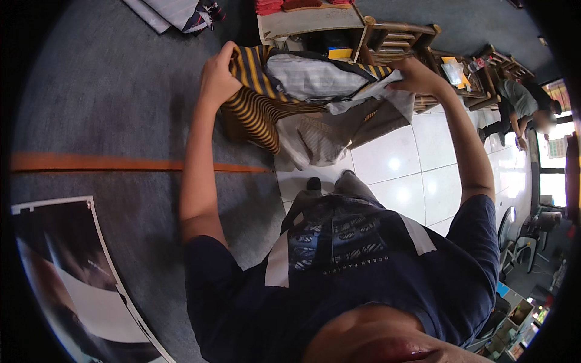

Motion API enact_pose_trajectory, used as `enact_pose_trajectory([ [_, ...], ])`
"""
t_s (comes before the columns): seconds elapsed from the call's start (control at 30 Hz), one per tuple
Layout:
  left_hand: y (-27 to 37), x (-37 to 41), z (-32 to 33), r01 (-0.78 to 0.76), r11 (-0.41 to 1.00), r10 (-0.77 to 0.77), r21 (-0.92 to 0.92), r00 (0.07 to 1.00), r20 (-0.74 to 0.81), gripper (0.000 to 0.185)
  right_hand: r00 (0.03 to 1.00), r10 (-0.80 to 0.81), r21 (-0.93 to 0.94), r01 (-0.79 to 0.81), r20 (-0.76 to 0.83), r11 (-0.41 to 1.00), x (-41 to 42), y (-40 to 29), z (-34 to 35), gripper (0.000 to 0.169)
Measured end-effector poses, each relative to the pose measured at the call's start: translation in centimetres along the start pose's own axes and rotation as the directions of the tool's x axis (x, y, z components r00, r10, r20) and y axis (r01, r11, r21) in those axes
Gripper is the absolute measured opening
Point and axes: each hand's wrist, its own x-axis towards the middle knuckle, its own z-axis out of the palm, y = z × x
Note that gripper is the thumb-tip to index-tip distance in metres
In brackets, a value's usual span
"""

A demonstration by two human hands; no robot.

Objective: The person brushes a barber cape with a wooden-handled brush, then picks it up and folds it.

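Note:
A large striped cloth (254,118), yellow and dark on one face and pale grey on the other, is stretched between my two raised hands. My left hand (220,77) grips its upper left corner, with the yellow-striped face folded over beneath the fingers. At the upper right, my right hand (417,77) pinches the edge where the pale side turns over. The middle sags in folds, and its lower part hangs above the white tiled floor (390,159). I cannot tell what kind of article the cloth is.
Behind the cloth stands a shelf unit (313,22) bearing red cloths (269,6) and a wooden brush (302,5). Bamboo chairs (399,38) line the right. A person (522,104) bends forward farther off. At left are a grey wall (109,100) and poster (68,263).

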Motion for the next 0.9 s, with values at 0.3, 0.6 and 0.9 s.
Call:
enact_pose_trajectory([
  [0.3,2.3,1.4,-3.6,-0.069,0.919,0.179,0.389,0.95,-0.256,0.042,0.968,0.171,0.453,-0.237,0.182,0.86,-2.4,2.1,-4.7,0.08],
  [0.6,1.1,1.2,-6.0,-0.015,0.965,0.15,0.262,0.853,-0.5,0.037,0.961,0.266,0.346,-0.277,0.079,0.896,-3.3,1.3,-6.5,0.04],
  [0.9,1.1,0.2,-4.2,0.097,0.864,-0.164,-0.495,0.982,-0.094,0.011,0.938,0.17,0.658,-0.334,0.301,0.675,-3.8,6.8,-4.3,0.024],
])
